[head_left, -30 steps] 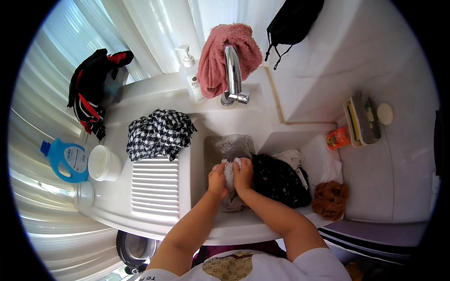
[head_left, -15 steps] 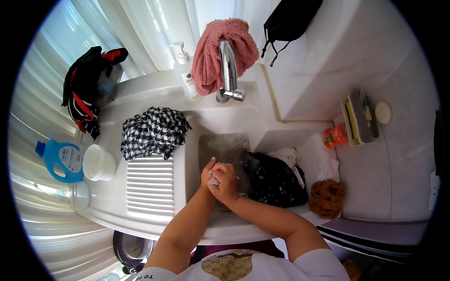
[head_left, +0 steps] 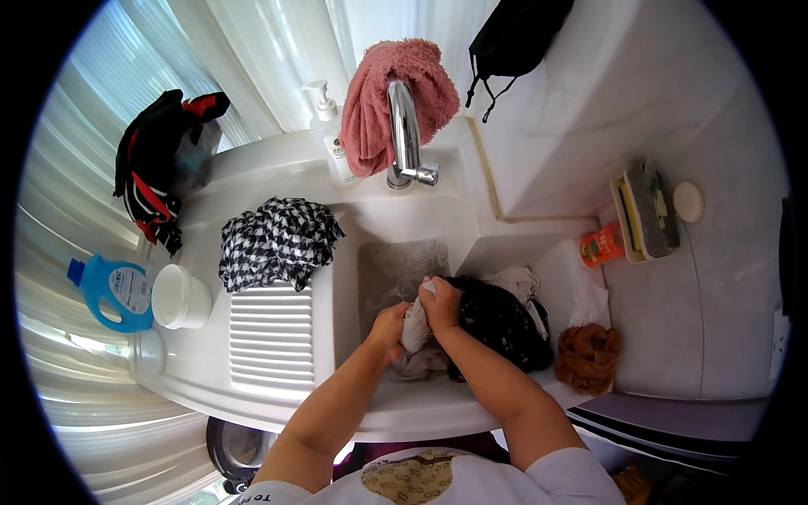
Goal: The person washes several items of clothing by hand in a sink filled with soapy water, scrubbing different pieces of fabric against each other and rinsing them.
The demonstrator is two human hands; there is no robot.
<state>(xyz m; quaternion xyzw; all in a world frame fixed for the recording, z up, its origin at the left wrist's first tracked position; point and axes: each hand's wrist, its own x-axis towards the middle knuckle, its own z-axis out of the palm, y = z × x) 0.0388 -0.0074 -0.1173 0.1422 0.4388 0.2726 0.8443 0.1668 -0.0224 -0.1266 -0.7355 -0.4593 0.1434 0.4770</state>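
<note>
Over the sink basin (head_left: 396, 219) of grey, foamy water, both my hands are closed on a wet, pale cloth (head_left: 414, 328). My left hand (head_left: 389, 332) grips it on the left. A little higher and to the right, my right hand (head_left: 441, 303) is wrapped round it, with a bit of the fabric poking out above the fingers. The lower part of the cloth droops into the basin between my forearms. A black garment with small light specks (head_left: 498, 326) lies bunched right beside my right hand. Its kind is hard to make out.
A chrome tap (head_left: 406, 126) with a pink towel (head_left: 366, 109) behind it stands at the back. To the left are a ribbed washboard (head_left: 271, 337), a black-and-white checked garment (head_left: 282, 240), a white tub (head_left: 181, 296) and a blue detergent bottle (head_left: 118, 295). A brown cloth (head_left: 587, 359) lies right.
My hands were pressed together round the bunched cloth. Now they are apart, the right one further right and up, and the cloth is stretched out between them.
</note>
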